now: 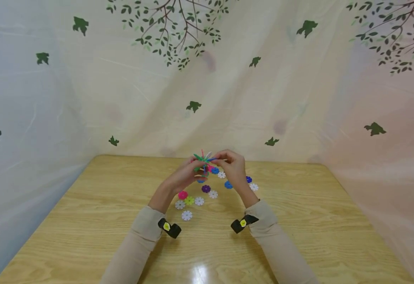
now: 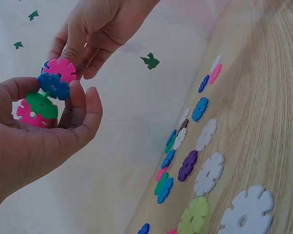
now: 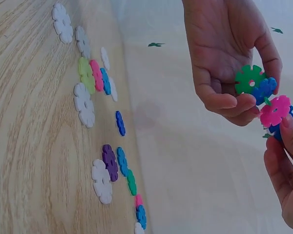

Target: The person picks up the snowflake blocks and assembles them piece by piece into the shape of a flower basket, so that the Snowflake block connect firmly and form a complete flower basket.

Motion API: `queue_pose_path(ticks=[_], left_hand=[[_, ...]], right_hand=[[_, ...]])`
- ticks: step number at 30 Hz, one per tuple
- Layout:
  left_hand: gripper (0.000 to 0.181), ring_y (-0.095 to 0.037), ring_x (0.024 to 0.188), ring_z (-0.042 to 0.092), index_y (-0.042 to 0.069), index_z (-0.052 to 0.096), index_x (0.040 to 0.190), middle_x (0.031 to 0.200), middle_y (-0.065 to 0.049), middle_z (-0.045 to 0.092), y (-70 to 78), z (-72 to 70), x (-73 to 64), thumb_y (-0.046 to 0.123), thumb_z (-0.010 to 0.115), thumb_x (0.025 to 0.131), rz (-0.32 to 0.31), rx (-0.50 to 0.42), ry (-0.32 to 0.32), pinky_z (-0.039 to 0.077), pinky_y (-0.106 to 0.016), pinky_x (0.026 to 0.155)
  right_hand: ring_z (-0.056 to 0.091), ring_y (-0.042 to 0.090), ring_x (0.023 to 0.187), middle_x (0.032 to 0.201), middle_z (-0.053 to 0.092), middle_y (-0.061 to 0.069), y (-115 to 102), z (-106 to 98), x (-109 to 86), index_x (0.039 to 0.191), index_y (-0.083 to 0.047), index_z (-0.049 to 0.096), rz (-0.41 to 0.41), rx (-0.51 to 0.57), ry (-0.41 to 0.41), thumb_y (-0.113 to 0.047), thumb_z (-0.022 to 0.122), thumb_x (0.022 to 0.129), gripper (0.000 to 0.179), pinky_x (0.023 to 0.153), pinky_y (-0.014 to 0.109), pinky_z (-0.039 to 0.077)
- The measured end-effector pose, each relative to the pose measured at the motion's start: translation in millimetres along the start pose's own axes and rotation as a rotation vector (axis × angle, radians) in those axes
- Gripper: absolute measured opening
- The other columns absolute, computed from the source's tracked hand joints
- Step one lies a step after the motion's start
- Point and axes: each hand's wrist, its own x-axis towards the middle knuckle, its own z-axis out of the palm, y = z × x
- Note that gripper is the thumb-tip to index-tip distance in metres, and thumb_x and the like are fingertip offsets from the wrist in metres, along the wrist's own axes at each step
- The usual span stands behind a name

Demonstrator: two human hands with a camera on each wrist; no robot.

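Above the far part of the table, both hands hold one cluster of interlocking notched plastic discs [image 1: 204, 159]. My left hand [image 1: 185, 174] cups it from the left, thumb and fingers curled round a green disc [image 2: 41, 106] and a pink disc [image 2: 25, 115]. From the right, my right hand [image 1: 234, 167] pinches the other side of the cluster. In the right wrist view its thumb presses beside a pink disc [image 3: 275, 111], with blue behind. A blue disc [image 3: 264, 90] joins green and pink between the hands. The fingers hide part of the cluster.
Loose discs lie under and around the hands on the wooden table [image 1: 299, 221]. Among them are a purple disc [image 1: 206, 189], a yellow-green disc [image 1: 189, 200] and several white discs, the nearest white disc [image 1: 187, 215] in front. A leaf-printed curtain [image 1: 228, 118] hangs behind the table.
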Motion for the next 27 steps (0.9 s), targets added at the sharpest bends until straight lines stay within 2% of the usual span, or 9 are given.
queue_pose_path(ticks=[2, 5, 10, 12, 16, 19, 23, 25, 27], left_hand=[[0.009, -0.019, 0.091, 0.058, 0.013, 0.036, 0.107, 0.101, -0.003, 0.052, 0.3, 0.3, 0.9, 0.02, 0.042, 0.109, 0.009, -0.012, -0.013, 0.053, -0.036, 0.093], [0.009, -0.018, 0.091, 0.059, 0.013, 0.035, 0.107, 0.1, -0.003, 0.054, 0.4, 0.9, 1.4, 0.019, 0.041, 0.11, 0.022, -0.04, -0.032, 0.053, -0.036, 0.094], [0.006, -0.018, 0.091, 0.058, 0.012, 0.036, 0.107, 0.1, -0.004, 0.055, -0.2, 1.7, 2.3, 0.016, 0.039, 0.111, 0.028, -0.107, -0.067, 0.055, -0.032, 0.088], [0.006, -0.017, 0.09, 0.058, 0.012, 0.037, 0.106, 0.1, -0.006, 0.054, -0.6, 1.8, 3.7, 0.015, 0.039, 0.111, 0.025, -0.132, -0.075, 0.056, -0.029, 0.084], [0.004, -0.016, 0.09, 0.056, 0.012, 0.038, 0.107, 0.1, -0.005, 0.054, -1.1, -0.6, 4.2, 0.015, 0.039, 0.111, 0.035, -0.116, -0.079, 0.055, -0.028, 0.083], [0.003, -0.014, 0.093, 0.057, 0.012, 0.039, 0.107, 0.102, -0.003, 0.053, 1.2, -5.5, 4.9, 0.013, 0.039, 0.11, 0.048, -0.1, -0.044, 0.056, -0.028, 0.088], [0.009, -0.009, 0.092, 0.059, 0.011, 0.043, 0.101, 0.098, 0.002, 0.053, 4.6, -10.9, 6.6, 0.011, 0.042, 0.109, 0.048, -0.125, 0.07, 0.056, -0.025, 0.091], [0.013, -0.007, 0.089, 0.059, 0.012, 0.045, 0.097, 0.094, 0.003, 0.053, 5.8, -11.8, 6.4, 0.013, 0.044, 0.109, 0.043, -0.14, 0.123, 0.055, -0.025, 0.092], [0.013, -0.007, 0.089, 0.057, 0.013, 0.048, 0.097, 0.093, 0.004, 0.053, 6.6, -11.6, 6.1, 0.017, 0.045, 0.109, 0.041, -0.151, 0.138, 0.053, -0.026, 0.094]], right_hand=[[0.07, 0.003, 0.074, 0.086, 0.071, 0.025, 0, 1, 1.0, 0.084, -0.004, 0.074, -0.008, -0.006, 0.027, 0.008, 0.072, 0.089, 0.013, 0.068, 0.02, 0.058], [0.07, 0.002, 0.072, 0.084, 0.071, 0.022, -1, 3, 1.5, 0.085, 0.004, 0.072, -0.017, -0.021, 0.062, 0.011, 0.07, 0.089, 0.008, 0.066, 0.02, 0.058], [0.07, 0.004, 0.068, 0.085, 0.071, 0.025, 1, 6, -0.1, 0.086, 0.012, 0.07, -0.002, 0.015, 0.095, 0.015, 0.066, 0.089, 0.005, 0.067, 0.022, 0.06], [0.071, 0.005, 0.068, 0.085, 0.07, 0.028, 1, 7, -0.6, 0.086, 0.012, 0.07, -0.004, 0.026, 0.097, 0.015, 0.066, 0.089, 0.006, 0.068, 0.022, 0.061], [0.071, 0.006, 0.07, 0.088, 0.069, 0.032, -1, 7, -1.0, 0.086, 0.011, 0.07, -0.019, 0.022, 0.066, 0.014, 0.068, 0.089, 0.004, 0.07, 0.022, 0.061], [0.071, 0.008, 0.071, 0.09, 0.07, 0.03, -2, 8, 0.2, 0.086, 0.009, 0.072, -0.013, 0.007, 0.024, 0.01, 0.072, 0.087, 0.002, 0.067, 0.022, 0.059], [0.072, 0.01, 0.076, 0.096, 0.072, 0.029, -2, 11, -0.2, 0.089, 0.007, 0.074, -0.001, 0.002, -0.045, 0.003, 0.077, 0.086, 0.006, 0.066, 0.021, 0.058], [0.073, 0.009, 0.081, 0.1, 0.073, 0.03, -2, 12, -1.3, 0.092, 0.009, 0.075, 0.003, 0.009, -0.077, 0.0, 0.077, 0.087, 0.01, 0.069, 0.021, 0.059], [0.073, 0.008, 0.088, 0.103, 0.073, 0.03, -3, 13, -2.8, 0.095, 0.011, 0.075, 0.011, 0.02, -0.093, 0.0, 0.076, 0.089, 0.012, 0.074, 0.021, 0.06]])
